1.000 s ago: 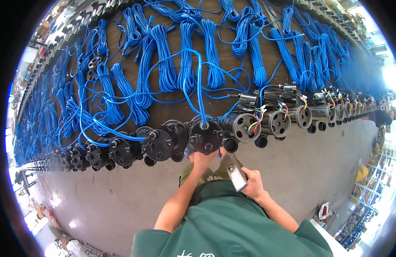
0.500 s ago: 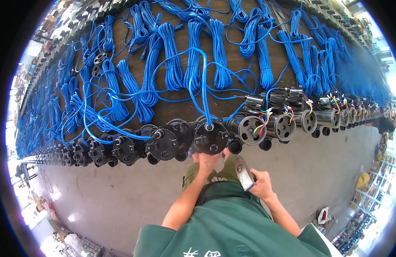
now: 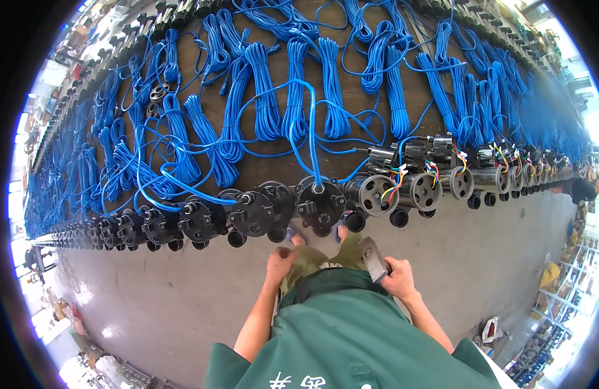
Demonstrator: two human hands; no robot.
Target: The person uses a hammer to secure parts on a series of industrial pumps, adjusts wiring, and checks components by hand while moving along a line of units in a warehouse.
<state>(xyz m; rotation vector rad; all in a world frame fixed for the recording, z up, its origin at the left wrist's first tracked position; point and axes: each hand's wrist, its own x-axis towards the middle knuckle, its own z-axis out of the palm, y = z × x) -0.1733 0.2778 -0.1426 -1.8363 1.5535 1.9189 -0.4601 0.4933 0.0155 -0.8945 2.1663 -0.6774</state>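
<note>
A long row of pump bodies lies along the front edge of a brown bench (image 3: 351, 97). The ones to my left carry black end caps, such as the black-capped pump (image 3: 320, 205) straight ahead. To the right are open grey pumps (image 3: 372, 192) with coloured wires showing. My right hand (image 3: 396, 277) is shut on a grey metal hammer (image 3: 372, 258), held low near my waist. My left hand (image 3: 279, 262) hangs below the capped pumps with fingers loosely curled, and nothing shows in it. Both hands are clear of the pumps.
Bundles of coiled blue cable (image 3: 267, 91) cover the bench behind the pumps. One loose blue lead (image 3: 312, 129) runs down into the pump ahead. Grey concrete floor (image 3: 150, 305) lies below. Shelving (image 3: 565, 305) stands at the right, and my green apron (image 3: 338, 337) fills the bottom.
My left hand has come down off the black-capped pump to hang by my waist. My right hand has lowered the hammer slightly. The view has tilted a little downward.
</note>
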